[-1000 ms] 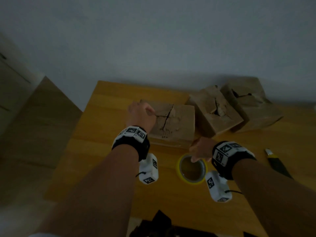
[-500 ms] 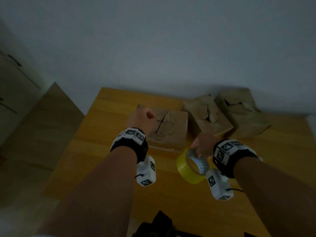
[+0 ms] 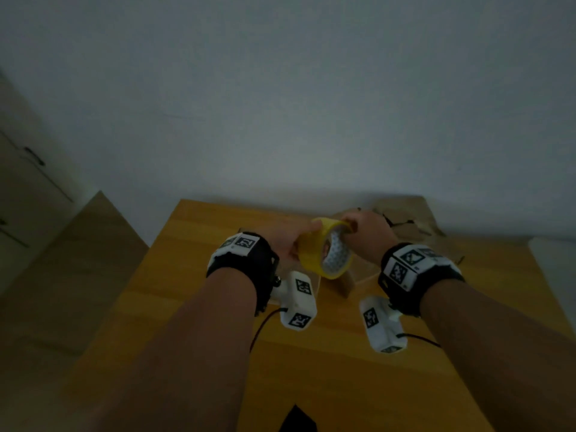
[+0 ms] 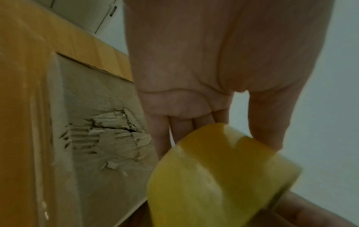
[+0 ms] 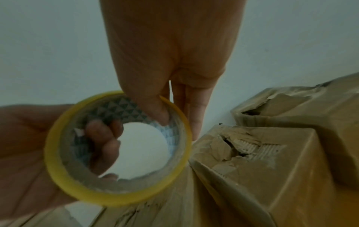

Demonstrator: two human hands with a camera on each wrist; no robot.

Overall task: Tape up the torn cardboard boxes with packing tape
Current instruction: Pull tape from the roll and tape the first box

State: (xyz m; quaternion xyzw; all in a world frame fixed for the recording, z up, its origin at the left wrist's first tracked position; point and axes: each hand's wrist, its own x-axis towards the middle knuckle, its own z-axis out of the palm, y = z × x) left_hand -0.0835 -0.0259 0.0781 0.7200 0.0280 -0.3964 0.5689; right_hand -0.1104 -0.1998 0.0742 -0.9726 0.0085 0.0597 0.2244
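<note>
Two hands meet over a wooden bench [image 3: 193, 307] in the head view, both holding one roll of yellow packing tape [image 3: 324, 254] lifted above the surface. The left hand [image 3: 290, 241] grips the roll's left side and the right hand [image 3: 367, 235] pinches its upper rim. Each wrist wears a black band with white marker tags and a small white camera unit hanging beneath. Torn brown cardboard boxes [image 3: 414, 222] sit at the far right of the bench against a pale wall, partly hidden behind the hands. A grey cabinet stands at the far left.

From the left wrist, the left hand [image 4: 194, 76] points downward, its fingers [image 4: 161, 138] and thumb closed on the yellow roll [image 4: 219, 176], which fills the lower right of the picture. Beside it a flat cardboard box [image 4: 101, 153] lies on the bench [image 4: 19, 92], its top face ripped open so the corrugated layer shows.

From the right wrist, the right hand [image 5: 170, 53] has its thumb inside the roll's [image 5: 116, 198] patterned core and its fingers outside, clamping the rim. The left hand's fingers [image 5: 103, 138] curl through the core from the other side. To the right, two torn boxes stand touching, the nearer one [image 5: 242, 153] with a jagged hole in its top, the farther one [image 5: 310, 104] split along an upper edge.
</note>
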